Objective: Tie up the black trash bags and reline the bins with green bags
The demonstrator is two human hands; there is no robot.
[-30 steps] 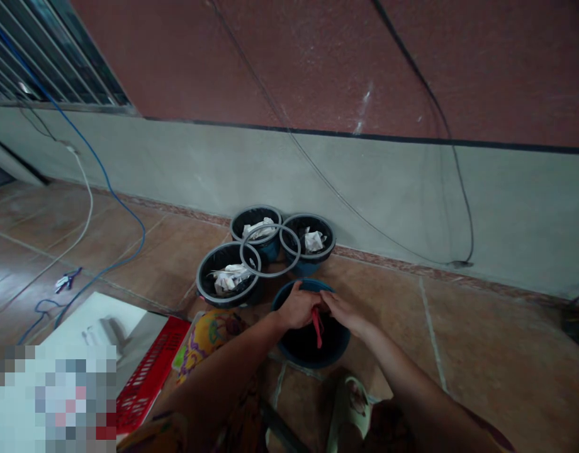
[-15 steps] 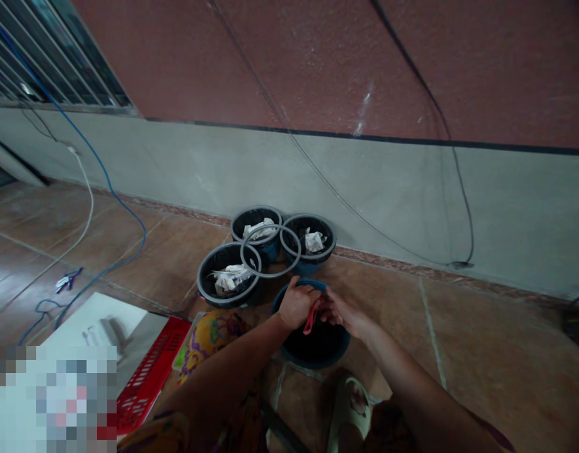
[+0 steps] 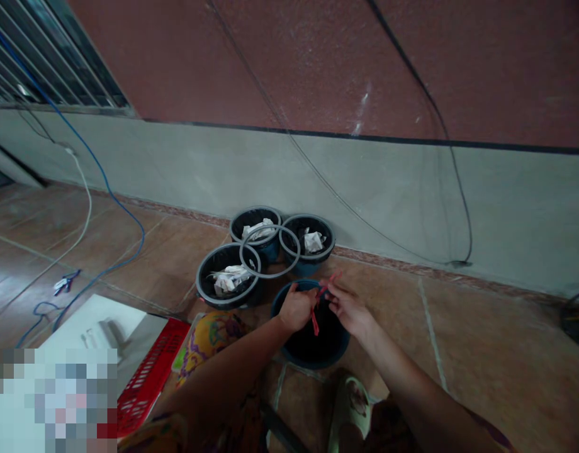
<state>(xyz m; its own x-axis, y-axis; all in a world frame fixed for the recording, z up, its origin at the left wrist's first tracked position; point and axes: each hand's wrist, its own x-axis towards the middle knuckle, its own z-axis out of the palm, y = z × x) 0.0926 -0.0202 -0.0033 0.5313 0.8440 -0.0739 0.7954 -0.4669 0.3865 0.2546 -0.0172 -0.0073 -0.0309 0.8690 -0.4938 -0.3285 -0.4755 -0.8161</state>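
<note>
left hand (image 3: pixel 296 308): closed in a pinch on the lower part of a thin red string (image 3: pixel 316 306), over the near rim of the blue pot (image 3: pixel 279 324).
right hand (image 3: pixel 348 309): fingers pinched shut on the upper part of the same red string, just beside the left hand, above the pot's mouth.
red string: stretched between both hands, one end poking up past the right fingers, the other hanging into the pot.
blue pot: on the floor just ahead of the knees, dark inside, no paper visible in it.
done so far: judged from the lie of things, three black pots (image 3: pixel 229 282) beyond already hold crumpled white paper, with a grey ring (image 3: pixel 269 251) lying across their rims.
left to do: string not yet fixed to the blue pot, as far as can be told; this pot looks unfinished.
floor (image 3: pixel 167 251): brown tiles, pots close to the wall's foot.
room: grey and red-brown wall (image 3: pixel 412 170), cables hanging down it, blue cable (image 3: pixel 129 217) across the floor, red crate (image 3: pixel 150 377) at the near left.
</note>
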